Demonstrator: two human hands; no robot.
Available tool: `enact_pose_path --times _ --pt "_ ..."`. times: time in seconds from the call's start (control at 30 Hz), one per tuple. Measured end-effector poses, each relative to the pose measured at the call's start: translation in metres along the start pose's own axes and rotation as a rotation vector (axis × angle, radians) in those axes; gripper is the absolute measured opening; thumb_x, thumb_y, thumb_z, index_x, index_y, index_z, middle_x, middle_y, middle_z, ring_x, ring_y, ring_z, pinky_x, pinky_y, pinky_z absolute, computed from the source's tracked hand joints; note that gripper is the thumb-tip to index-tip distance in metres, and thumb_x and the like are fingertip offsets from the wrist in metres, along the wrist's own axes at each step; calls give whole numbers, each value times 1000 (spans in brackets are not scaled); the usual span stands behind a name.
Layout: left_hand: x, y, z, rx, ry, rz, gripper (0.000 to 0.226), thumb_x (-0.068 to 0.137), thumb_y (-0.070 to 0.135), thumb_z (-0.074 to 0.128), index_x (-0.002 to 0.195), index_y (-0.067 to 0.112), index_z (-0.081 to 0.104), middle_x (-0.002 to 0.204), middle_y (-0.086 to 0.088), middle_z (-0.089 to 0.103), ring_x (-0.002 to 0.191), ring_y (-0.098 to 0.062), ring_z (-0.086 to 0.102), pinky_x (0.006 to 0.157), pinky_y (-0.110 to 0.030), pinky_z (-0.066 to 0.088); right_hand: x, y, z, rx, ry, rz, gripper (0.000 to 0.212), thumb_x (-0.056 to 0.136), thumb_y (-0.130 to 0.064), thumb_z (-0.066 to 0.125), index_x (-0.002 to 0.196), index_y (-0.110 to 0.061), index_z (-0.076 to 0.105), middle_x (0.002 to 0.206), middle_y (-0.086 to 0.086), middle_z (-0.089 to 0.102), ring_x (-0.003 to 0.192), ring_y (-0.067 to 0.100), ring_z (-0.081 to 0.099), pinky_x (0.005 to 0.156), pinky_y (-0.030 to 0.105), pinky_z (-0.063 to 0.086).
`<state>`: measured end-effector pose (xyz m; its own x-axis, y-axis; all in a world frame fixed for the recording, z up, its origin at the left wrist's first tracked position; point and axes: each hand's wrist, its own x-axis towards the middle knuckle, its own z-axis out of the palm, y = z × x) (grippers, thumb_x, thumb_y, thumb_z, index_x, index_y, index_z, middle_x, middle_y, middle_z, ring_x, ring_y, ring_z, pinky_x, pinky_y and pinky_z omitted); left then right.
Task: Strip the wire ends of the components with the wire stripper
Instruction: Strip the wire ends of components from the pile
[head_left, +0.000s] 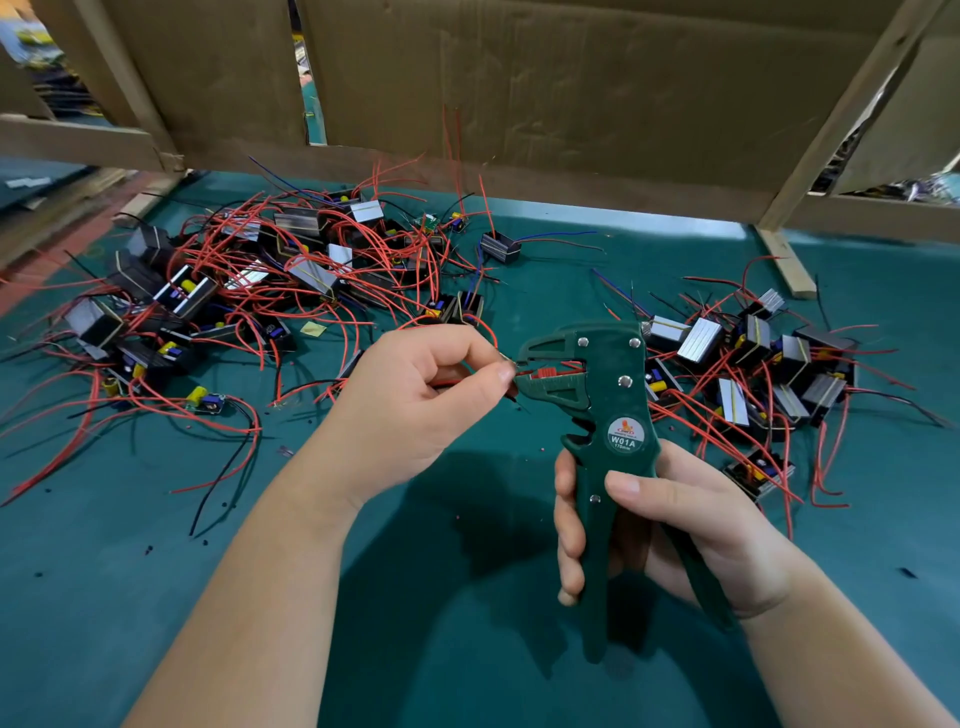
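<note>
The left hand (415, 400) is pinching a red wire (449, 383) between thumb and forefinger, the other fingers curling under. It is offering the wire's end to the mouth of the stripper (602, 395), which is facing 9 o'clock. The right hand (670, 525) is gripping the stripper upright, fingers wrapping the front handle and the thumb lying across the body. The handles are standing apart, so the squeeze is probably not yet made. To do this well, the end should be going in straight and level until it is seating against the red stop (551, 372). The pinch should be holding firm just outside the mouth so nothing is slipping as the handles are closing. One smooth, full squeeze is likely safer than a jerk, which could nick the strands. From the fingertips (501, 374) the wire is running toward 3 o'clock, its tip just at the mouth's edge; how deep it is sitting cannot be told. A black lead (514, 400) is poking out just below the thumb. More components are lying in a left pile (249, 280) at 10 o'clock and a right pile (753, 374) at 3 o'clock.
</note>
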<state>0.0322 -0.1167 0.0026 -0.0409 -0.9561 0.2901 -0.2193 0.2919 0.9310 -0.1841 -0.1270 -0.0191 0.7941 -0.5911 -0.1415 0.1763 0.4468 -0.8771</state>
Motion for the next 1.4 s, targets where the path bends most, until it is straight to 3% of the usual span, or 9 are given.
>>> enact_pose_path --times 0.2,0.5,0.6,0.73,0.8,1.03,1.2,1.3,1.4 --pt "1 -2 0 12 -1 19 19 85 18 57 67 11 55 44 14 37 39 -1 29 42 -9 24 1 1 -1 8 -4 4 36 80 -39 75 98 -9 65 77 19 60 65 34 61 66 49 52" --pt "1 -3 -2 76 -18 55 19 88 25 57 69 21 55 45 15 38 40 0 32 43 -9 26 0 6 3 57 38 -4 45 76 -49 76 92 -9 65 72 19 59 59 33 59 60 45 52" --pt "2 -12 -1 157 43 -19 21 86 39 46 77 22 55 46 14 36 43 -4 32 44 -15 29 8 13 18 55 234 -1 51 72 -59 74 83 -11 61 65 16 54 48 28 53 51 39 49" --pt "5 -27 7 398 44 -117 21 96 24 44 81 26 58 49 17 49 45 -5 39 45 -15 29 20 18 27 59 541 10 56 66 -61 71 79 -10 52 56 11 47 38 23 42 43 29 40" --pt "5 -28 8 441 7 -123 21 98 20 45 84 24 60 50 19 50 45 -4 40 46 -15 30 19 14 24 83 535 38 55 59 -60 75 76 -12 54 56 10 46 39 22 41 42 27 39" --pt "4 -32 -1 528 -38 -80 21 97 23 48 80 30 57 55 15 49 48 -7 39 50 -20 31 10 -1 10 26 405 129 38 70 -50 66 70 -13 59 59 10 46 40 24 41 40 28 37" --pt "5 -36 -8 635 54 -82 19 95 20 49 82 26 61 53 16 53 48 -7 43 48 -20 31 7 -4 5 33 402 77 26 72 -37 66 74 -11 60 61 13 50 43 26 47 42 31 42" --pt "11 -36 -15 491 240 -130 25 98 18 47 80 26 62 50 9 47 43 -7 40 49 -19 33 6 -8 -3 82 434 3 21 71 -31 63 76 -11 62 66 13 54 50 27 53 49 35 49" --pt "15 -27 -8 -65 345 -269 30 103 17 41 84 22 64 48 11 32 38 -6 29 45 -25 40 9 -5 -2 169 422 -23 24 68 -24 60 86 -7 61 73 16 57 59 31 59 57 43 54"
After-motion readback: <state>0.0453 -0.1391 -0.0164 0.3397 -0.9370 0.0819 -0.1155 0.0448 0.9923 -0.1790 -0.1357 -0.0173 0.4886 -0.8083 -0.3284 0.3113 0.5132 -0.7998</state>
